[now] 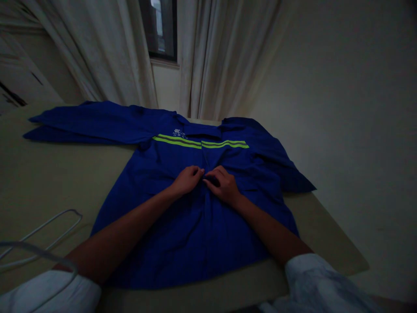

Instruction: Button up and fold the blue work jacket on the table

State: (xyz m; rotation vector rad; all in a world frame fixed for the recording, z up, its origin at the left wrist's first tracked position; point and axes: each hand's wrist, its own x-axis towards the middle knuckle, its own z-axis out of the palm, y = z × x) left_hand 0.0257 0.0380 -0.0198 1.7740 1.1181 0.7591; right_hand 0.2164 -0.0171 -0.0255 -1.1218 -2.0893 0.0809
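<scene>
We have the jacket [156,243] laid out on the surface [48,174], its fronts meeting at the stripe [224,144], and below the stripe our left hand [188,179] and right hand [225,184] pinch the front edge, though how much is fastened we cannot tell

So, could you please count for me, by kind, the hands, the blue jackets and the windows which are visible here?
Hands: 2, the left hand and the right hand
Blue jackets: 1, the blue jacket
Windows: 1, the window
Total: 4
</scene>
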